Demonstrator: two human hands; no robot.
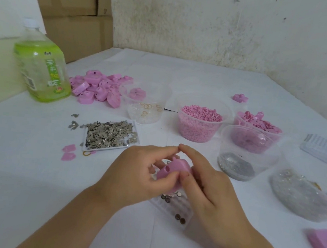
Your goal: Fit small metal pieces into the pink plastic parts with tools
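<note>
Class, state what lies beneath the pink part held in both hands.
A clear tray of small round metal pieces lies beneath the pink part. The left hand and right hand hide its far end.

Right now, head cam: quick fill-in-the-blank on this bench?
The left hand and right hand together hold one ____ plastic part.
The green bottle stands on the person's far ____ side.
The tub of pink pellets stands to the ____ of the metal-piece tray.
Missing: pink; left; right.
</note>
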